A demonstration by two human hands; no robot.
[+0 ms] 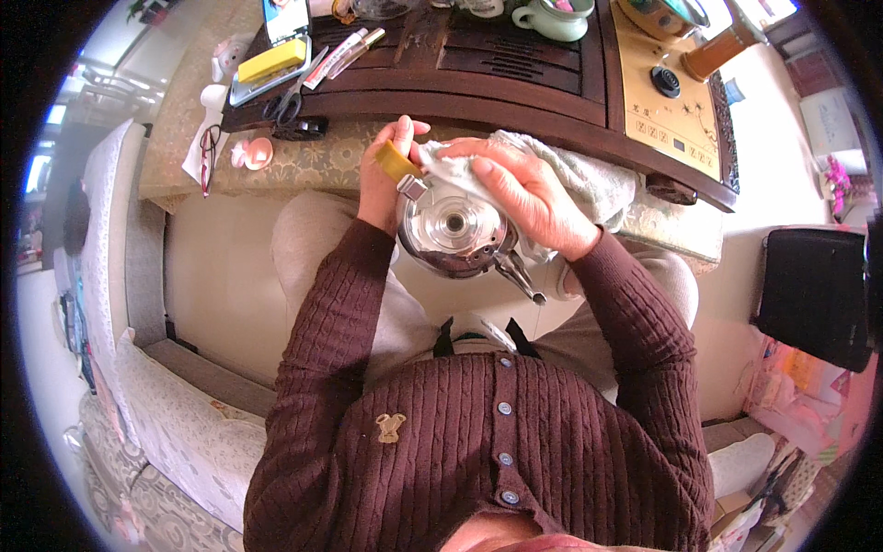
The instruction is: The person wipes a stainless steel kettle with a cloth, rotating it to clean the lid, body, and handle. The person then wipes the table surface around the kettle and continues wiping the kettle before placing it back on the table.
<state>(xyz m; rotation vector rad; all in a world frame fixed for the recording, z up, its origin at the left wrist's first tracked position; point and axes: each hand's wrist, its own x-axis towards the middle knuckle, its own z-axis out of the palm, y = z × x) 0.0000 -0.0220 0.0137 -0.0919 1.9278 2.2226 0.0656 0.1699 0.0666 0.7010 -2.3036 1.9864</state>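
A shiny metal kettle (452, 231) hangs between my knees at the table's edge, its spout pointing down to the right. My left hand (390, 162) is at the kettle's far left side, by its yellow handle (395, 160), and supports it; its fingers are partly hidden. With my right hand (528, 190) I press a pale cloth (597, 179) against the kettle's far right side. The rest of the cloth drapes over the table edge behind that hand.
On the dark wooden tea table (386, 96) lie scissors (286, 100), tubes (341, 58) and a yellow case (272, 61). A green cup (555, 21) stands at the back. A golden hot-plate panel (662, 117) is at right. Glasses (208, 159) lie at left.
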